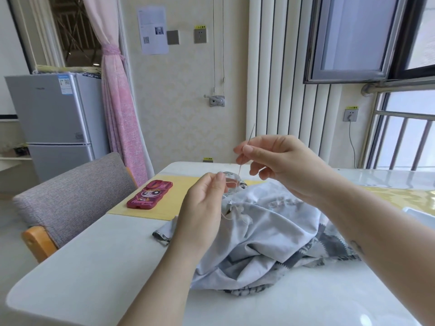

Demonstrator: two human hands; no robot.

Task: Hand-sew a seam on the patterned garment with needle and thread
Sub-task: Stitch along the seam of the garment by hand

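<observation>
Right hand [282, 161] pinches the needle [251, 134], left hand [204, 203] grips the garment [270, 227] — wall labels [200, 27] unreadable.

Matt crumpled cloth garment [266, 234], thin metal needle [251, 132], glossy smooth table [94, 267], glossy plastic phone case [149, 194].

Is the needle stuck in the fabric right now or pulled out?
Out. The right hand pinches the needle clear above the garment, with thread trailing down to the cloth.
</observation>
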